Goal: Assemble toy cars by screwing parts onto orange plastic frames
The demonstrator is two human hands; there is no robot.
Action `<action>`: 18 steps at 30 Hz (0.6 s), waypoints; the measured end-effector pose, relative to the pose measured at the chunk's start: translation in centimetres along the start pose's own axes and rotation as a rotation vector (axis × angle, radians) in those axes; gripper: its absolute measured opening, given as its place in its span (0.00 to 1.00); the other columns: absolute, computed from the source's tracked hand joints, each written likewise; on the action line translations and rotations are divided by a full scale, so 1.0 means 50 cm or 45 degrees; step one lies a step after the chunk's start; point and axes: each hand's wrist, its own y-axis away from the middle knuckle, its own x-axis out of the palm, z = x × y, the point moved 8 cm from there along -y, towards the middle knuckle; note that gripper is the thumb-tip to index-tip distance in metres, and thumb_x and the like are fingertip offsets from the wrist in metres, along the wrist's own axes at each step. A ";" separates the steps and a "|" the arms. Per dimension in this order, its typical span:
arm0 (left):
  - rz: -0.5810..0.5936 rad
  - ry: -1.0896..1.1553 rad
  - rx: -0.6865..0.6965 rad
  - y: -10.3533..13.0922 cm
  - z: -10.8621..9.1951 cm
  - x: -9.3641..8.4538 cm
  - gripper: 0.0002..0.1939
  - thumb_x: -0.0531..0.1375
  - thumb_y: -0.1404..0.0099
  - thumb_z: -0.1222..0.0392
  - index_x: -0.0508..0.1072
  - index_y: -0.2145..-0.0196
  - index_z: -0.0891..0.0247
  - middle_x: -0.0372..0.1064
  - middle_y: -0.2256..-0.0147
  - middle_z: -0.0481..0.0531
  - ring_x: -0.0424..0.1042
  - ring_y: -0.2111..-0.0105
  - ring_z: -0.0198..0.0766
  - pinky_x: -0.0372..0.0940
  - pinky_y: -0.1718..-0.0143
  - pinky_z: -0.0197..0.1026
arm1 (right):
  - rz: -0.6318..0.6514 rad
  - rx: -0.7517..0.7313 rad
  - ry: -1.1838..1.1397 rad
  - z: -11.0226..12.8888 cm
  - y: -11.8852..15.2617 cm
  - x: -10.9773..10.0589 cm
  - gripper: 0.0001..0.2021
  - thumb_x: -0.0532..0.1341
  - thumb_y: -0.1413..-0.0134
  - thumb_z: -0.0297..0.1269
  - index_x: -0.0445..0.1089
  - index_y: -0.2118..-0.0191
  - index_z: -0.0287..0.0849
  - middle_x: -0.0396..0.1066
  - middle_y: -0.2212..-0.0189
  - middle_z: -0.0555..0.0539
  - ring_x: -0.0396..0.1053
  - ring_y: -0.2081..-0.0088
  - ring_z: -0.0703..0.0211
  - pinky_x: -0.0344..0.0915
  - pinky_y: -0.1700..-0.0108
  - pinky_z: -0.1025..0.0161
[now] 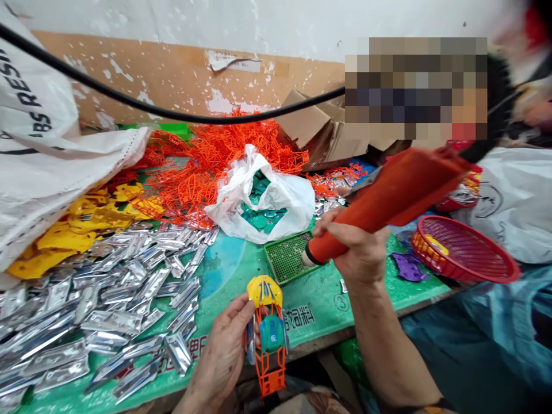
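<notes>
My left hand grips a toy car body by its side, near the table's front edge. It has a yellow front, a green middle piece and an orange open frame. In my right hand is a red electric screwdriver, its fingers wrapped round the lower end. The tool slants down to the left, and its pale tip is over a small green basket that holds tiny pieces, too small to make out. I cannot tell whether the tip touches them.
Silvery parts cover the left, with yellow parts and orange frames behind. A white bag holds green pieces. At right are a red basket and a purple part. A black cable hangs across.
</notes>
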 end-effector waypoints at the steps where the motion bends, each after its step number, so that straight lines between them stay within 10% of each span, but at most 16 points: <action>1: 0.024 0.005 -0.008 0.000 0.002 0.003 0.22 0.75 0.56 0.52 0.79 0.65 0.67 0.75 0.76 0.49 0.66 0.82 0.28 0.64 0.81 0.30 | 0.030 0.016 -0.047 0.010 0.004 0.013 0.12 0.67 0.61 0.31 0.69 0.66 0.45 0.69 0.79 0.55 0.66 0.78 0.60 0.64 0.72 0.59; 9: 0.168 0.047 -0.019 0.002 0.007 0.012 0.18 0.72 0.49 0.55 0.79 0.63 0.69 0.74 0.75 0.50 0.65 0.82 0.27 0.63 0.81 0.30 | 0.248 0.199 -0.214 0.025 0.069 0.119 0.14 0.66 0.60 0.31 0.69 0.63 0.46 0.69 0.77 0.54 0.64 0.75 0.60 0.65 0.67 0.56; 18: 0.187 0.069 -0.014 0.000 0.007 0.012 0.16 0.70 0.46 0.56 0.79 0.62 0.68 0.73 0.75 0.50 0.63 0.82 0.27 0.61 0.81 0.30 | 0.359 0.198 0.020 -0.013 0.095 0.125 0.06 0.66 0.57 0.39 0.69 0.78 0.45 0.67 0.76 0.49 0.66 0.70 0.55 0.68 0.65 0.52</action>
